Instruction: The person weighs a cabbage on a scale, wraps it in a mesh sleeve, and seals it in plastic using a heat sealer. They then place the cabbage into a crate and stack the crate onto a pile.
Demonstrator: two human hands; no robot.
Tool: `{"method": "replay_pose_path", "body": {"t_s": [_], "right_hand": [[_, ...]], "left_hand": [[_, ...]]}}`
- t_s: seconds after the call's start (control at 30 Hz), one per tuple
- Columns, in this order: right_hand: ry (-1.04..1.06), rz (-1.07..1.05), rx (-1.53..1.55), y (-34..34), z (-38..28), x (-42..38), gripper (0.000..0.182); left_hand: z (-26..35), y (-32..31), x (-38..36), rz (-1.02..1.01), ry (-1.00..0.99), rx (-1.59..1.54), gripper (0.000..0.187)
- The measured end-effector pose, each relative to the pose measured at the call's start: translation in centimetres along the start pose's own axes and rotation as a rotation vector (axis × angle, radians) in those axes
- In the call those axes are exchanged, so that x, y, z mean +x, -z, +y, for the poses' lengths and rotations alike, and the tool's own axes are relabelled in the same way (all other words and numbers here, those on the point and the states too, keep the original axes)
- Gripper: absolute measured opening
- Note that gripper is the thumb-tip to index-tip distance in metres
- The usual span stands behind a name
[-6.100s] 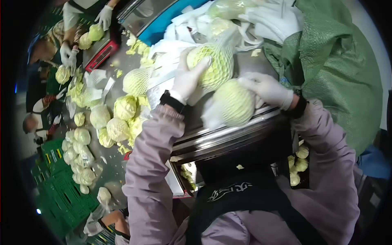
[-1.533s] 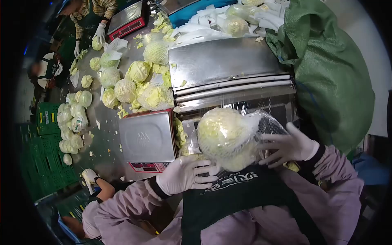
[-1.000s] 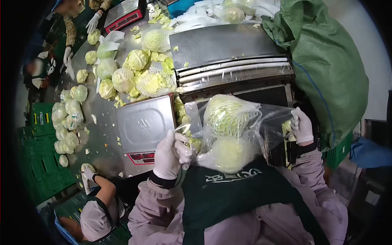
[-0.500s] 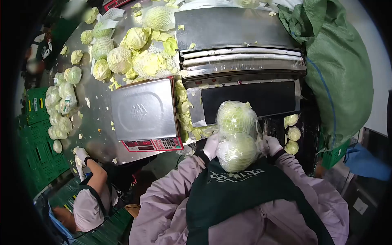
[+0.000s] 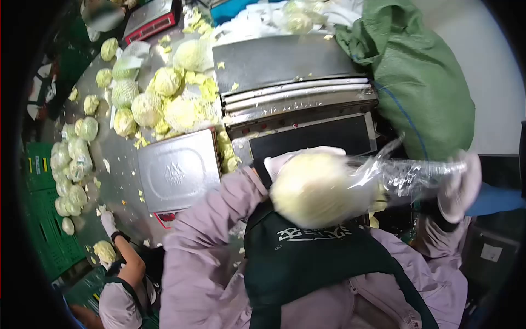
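Observation:
Held before my apron is a blurred pale cabbage bundle [image 5: 312, 192], with clear plastic film [image 5: 408, 172] pulled out from its right side. My white-gloved left hand [image 5: 287, 160] is wrapped around the far left side of the bundle, and the cabbage hides part of it. Out to the right, my gloved right hand [image 5: 461, 189] grips the end of the stretched film and is smeared by motion. Just beyond the bundle is the black plate [image 5: 307, 136] of the film-wrapping machine [image 5: 296, 63].
To the left stands a scale [image 5: 178, 170]. Loose cabbages [image 5: 147, 109] and leaves lie behind it, and wrapped cabbages [image 5: 71, 159] are farther left. A green sack [image 5: 422, 82] stands on the right. A co-worker's gloved hand [image 5: 108, 222] is at the table's left edge.
My right hand has moved far to the right, drawing the film out. The bundle has turned from two cabbages in line toward me to one blurred shape. My left hand has shifted to its far side.

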State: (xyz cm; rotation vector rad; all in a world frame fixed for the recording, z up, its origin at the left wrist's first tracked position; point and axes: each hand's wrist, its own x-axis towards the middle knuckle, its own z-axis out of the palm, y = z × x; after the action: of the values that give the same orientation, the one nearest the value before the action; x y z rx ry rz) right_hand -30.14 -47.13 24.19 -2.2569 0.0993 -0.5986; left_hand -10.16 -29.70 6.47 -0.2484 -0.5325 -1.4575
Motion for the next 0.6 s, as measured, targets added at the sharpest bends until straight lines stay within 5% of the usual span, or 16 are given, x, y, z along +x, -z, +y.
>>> {"method": "replay_pose_path", "body": {"t_s": [0.03,0.07,0.1,0.17,0.23,0.3,0.5,0.57,0.6], "right_hand": [[0.294,-0.547,0.619,3.2,0.0,0.0,0.024],[0.316,-0.647,0.417,1.6,-4.2,2.5,0.021],[0.330,-0.739,0.210,-1.3,-8.1,5.1,0.019],[0.322,-0.570,0.129,-3.4,-8.5,5.1,0.017],[0.419,-0.411,-0.372,-5.0,-8.5,9.3,0.017],[-0.005,-0.192,-0.057,-8.3,-2.8,11.0,0.019],[-0.236,-0.366,0.169,-18.3,7.9,4.0,0.027],[-0.305,-0.457,0.194,-18.4,8.8,3.2,0.027],[-0.308,-0.490,0.181,-18.3,9.3,3.0,0.027]], "left_hand": [[2.9,1.4,-2.3,0.357,0.629,0.168,0.050],[2.3,2.1,-1.5,0.332,0.861,0.153,0.067],[3.2,0.2,-1.5,0.362,0.897,0.058,0.082],[2.0,-1.3,-0.2,0.308,1.028,0.368,0.086],[0.5,-1.6,1.0,-0.011,0.987,0.617,0.079],[-0.8,-2.7,2.5,-0.128,0.963,0.748,0.075],[0.9,-5.1,2.5,0.132,1.079,0.640,0.062],[1.3,-5.2,1.4,0.275,0.984,0.806,0.058],[1.3,-3.5,0.3,0.247,0.742,1.175,0.052]]}}
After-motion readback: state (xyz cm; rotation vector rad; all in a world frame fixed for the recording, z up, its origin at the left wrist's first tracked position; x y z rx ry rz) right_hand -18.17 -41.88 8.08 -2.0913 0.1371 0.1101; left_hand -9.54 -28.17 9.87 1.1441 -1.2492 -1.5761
